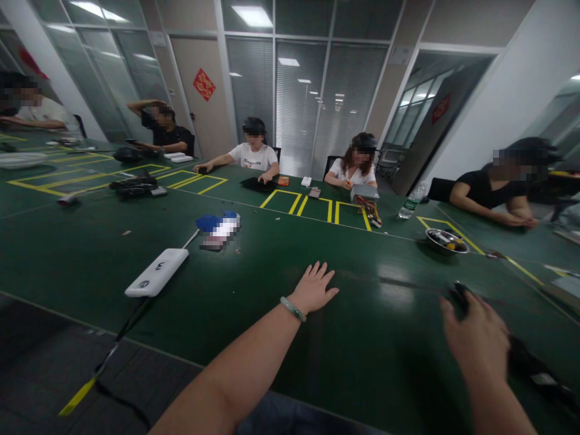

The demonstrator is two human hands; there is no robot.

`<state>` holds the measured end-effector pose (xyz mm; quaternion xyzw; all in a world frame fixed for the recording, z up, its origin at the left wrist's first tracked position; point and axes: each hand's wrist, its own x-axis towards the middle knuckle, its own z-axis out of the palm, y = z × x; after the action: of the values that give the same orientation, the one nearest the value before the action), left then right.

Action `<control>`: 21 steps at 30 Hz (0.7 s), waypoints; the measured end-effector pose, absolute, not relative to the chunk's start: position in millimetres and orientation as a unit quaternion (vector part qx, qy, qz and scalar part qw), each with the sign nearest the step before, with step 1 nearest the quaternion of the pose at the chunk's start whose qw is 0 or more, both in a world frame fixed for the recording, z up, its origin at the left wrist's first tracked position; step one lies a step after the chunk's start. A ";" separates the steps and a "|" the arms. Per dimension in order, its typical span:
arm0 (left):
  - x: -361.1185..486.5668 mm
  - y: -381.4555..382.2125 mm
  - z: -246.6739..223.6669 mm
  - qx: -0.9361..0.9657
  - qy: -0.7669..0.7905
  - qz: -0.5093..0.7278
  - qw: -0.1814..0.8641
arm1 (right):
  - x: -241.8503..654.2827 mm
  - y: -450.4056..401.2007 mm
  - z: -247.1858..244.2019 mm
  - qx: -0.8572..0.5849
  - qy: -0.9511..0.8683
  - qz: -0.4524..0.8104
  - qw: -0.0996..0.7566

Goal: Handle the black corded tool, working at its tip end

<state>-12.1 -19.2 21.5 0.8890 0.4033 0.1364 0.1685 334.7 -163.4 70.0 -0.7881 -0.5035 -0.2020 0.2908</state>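
Head view: the left hand [312,287] lies palm down on the green worktop [244,287], its fingers spread wide and holding nothing, probably to prop the leaning body. The right hand [483,332] is at a small black object [461,294], the nearest thing to it, which shows on the worktop's right side between thumb and forefinger. Motion blur hides the contact, so I cannot tell whether those fingers grip it or only hover; the thumb stands off to one side, as would suit a pinch. A dark cable bundle [537,365] lies just beside that wrist. A white box marked 3 [158,273] sits near the front edge, likely so its dark lead can drop over the side. Beyond the right hand, a metal bowl [447,248] holds small items, presumably to keep them together, with a plastic bottle [411,202] farther back.
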 end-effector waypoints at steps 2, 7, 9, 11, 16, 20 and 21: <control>-12.4 -20.4 22.6 0.891 0.403 0.134 0.160 | 277.7 -132.0 70.8 -0.730 -0.586 -0.168 0.308; -9.8 -22.2 14.5 0.906 0.396 0.137 0.058 | 149.9 -77.1 59.2 -0.534 -0.790 -0.008 0.300; -7.2 -21.0 7.2 0.916 0.387 0.103 0.010 | 121.6 -68.5 47.4 -0.490 -0.829 0.061 0.262; -4.7 -18.9 -0.2 0.919 0.387 0.075 -0.029 | 108.5 -65.2 36.9 -0.487 -0.835 0.102 0.237; -1.0 -12.6 -13.9 0.921 0.376 0.073 -0.065 | 114.2 -67.2 31.5 -0.496 -0.824 0.139 0.235; 0.4 -9.3 -19.6 0.917 0.391 0.076 -0.038 | 119.6 -69.2 35.9 -0.498 -0.818 0.164 0.238; 0.4 -9.3 -19.6 0.917 0.390 0.077 -0.031 | 119.7 -69.2 36.3 -0.498 -0.816 0.168 0.239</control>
<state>0.4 -9.3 -19.6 0.9171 0.3901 0.0765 -0.0309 119.7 -69.2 36.3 -0.4983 -0.8162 0.1684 0.2388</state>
